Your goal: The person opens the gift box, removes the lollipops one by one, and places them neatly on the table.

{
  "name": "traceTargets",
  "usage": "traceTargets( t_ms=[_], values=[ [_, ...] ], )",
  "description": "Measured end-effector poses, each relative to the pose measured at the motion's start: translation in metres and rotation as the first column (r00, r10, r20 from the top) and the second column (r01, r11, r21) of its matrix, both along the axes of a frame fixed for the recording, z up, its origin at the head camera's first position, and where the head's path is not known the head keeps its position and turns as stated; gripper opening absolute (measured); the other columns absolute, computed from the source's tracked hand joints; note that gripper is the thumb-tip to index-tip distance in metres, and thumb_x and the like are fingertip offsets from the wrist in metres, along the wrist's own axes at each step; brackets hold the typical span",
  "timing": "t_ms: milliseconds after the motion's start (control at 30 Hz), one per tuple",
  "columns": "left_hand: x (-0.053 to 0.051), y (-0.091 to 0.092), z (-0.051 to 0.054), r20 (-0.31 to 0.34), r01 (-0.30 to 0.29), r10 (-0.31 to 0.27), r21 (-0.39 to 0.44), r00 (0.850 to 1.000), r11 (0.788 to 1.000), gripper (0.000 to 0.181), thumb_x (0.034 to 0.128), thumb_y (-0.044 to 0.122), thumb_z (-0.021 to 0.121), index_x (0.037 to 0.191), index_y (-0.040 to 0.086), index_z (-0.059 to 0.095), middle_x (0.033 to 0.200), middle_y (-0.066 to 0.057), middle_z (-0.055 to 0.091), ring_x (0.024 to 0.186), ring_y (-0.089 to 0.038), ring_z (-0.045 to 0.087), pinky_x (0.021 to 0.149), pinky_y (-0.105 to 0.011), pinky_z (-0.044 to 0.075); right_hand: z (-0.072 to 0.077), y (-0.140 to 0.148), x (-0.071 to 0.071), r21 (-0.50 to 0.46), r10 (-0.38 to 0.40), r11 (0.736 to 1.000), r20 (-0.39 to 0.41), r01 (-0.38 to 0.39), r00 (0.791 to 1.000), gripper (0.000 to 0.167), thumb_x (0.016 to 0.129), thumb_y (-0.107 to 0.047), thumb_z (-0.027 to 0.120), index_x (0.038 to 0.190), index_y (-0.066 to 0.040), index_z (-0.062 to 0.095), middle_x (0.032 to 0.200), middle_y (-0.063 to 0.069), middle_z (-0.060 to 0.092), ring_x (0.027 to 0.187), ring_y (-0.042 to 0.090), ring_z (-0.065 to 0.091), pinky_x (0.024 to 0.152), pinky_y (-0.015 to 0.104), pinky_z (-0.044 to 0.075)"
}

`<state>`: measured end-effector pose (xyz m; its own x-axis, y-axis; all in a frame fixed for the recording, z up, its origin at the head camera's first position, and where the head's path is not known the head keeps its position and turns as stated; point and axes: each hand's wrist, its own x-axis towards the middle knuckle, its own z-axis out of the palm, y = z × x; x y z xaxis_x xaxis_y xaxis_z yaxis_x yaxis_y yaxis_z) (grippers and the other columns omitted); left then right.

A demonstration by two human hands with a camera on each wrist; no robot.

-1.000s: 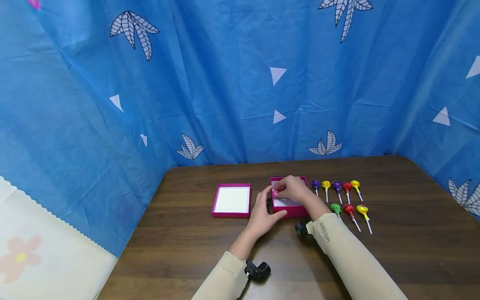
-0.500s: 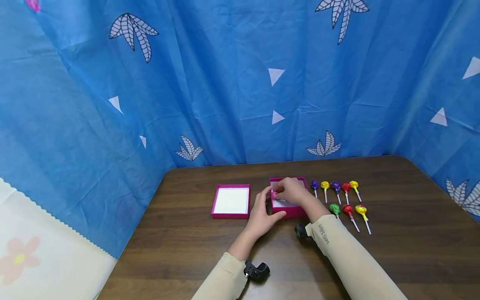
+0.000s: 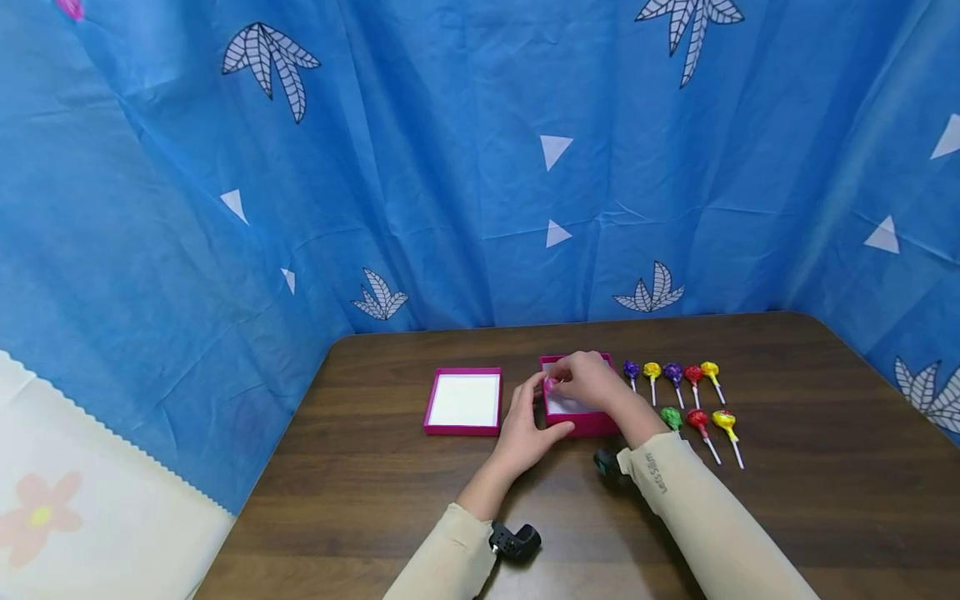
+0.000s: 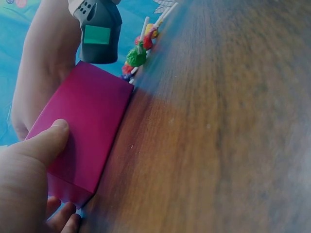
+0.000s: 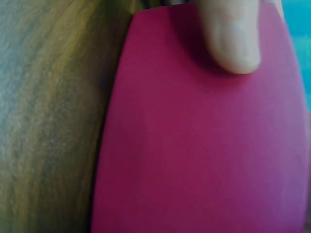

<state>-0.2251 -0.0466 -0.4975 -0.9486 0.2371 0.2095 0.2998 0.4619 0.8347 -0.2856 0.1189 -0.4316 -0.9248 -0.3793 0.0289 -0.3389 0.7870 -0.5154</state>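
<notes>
A magenta box [image 3: 588, 424] stands uncovered on the table, its inside pale. My left hand [image 3: 522, 435] holds the near left corner, thumb on the front wall and fingers along the left side. In the left wrist view the thumb lies flat against the box wall [image 4: 92, 126]. Over the box, my right hand [image 3: 590, 380] reaches in and pinches a pink lollipop [image 3: 552, 383] by the left wall; its stick is hidden. The right wrist view shows mostly the box's front wall [image 5: 194, 145] with a fingertip [image 5: 236, 48] on it.
Left of the box lies its shallow magenta lid [image 3: 462, 431], white inside up. Two rows of lollipops lie to the right, among them a green one [image 3: 671, 417], a red one [image 3: 698, 418] and a yellow one [image 3: 725, 420]. A blue curtain [image 3: 465, 167] hangs behind the table.
The right hand's fingertips shift slightly at the pink lollipop inside the box. The left hand keeps its place on the corner, and the lid and other lollipops stay where they were.
</notes>
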Motion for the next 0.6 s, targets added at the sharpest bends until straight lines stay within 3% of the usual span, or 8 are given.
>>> traceTargets(
  t_ms=[267,600],
  values=[
    [0.0,0.001,0.001,-0.004,0.0,0.0,0.004,1.0,1.0,0.085,0.0861,0.037,0.078,0.154,0.029,0.027,0.15,-0.004,0.041,0.137,-0.022,0.047,0.111,-0.049,0.045,0.007,0.003,0.005,-0.089,-0.051,0.995,-0.022,0.049,0.998,0.026,0.088,-0.021,0.076,0.112,-0.012,0.075,0.106,0.008,0.075,0.099,0.024,0.067,0.089,0.042,0.059],
    [-0.001,0.0,0.002,0.006,-0.004,0.004,-0.008,1.0,1.0,0.086,0.0859,0.039,0.078,0.154,0.03,0.026,0.151,-0.004,0.04,0.137,-0.022,0.048,0.112,-0.046,0.045,0.012,0.01,0.015,-0.216,-0.113,0.972,-0.092,0.091,0.989,0.034,0.089,-0.022,0.076,0.123,-0.015,0.071,0.111,0.009,0.074,0.101,0.027,0.066,0.083,0.041,0.061]
  ],
)
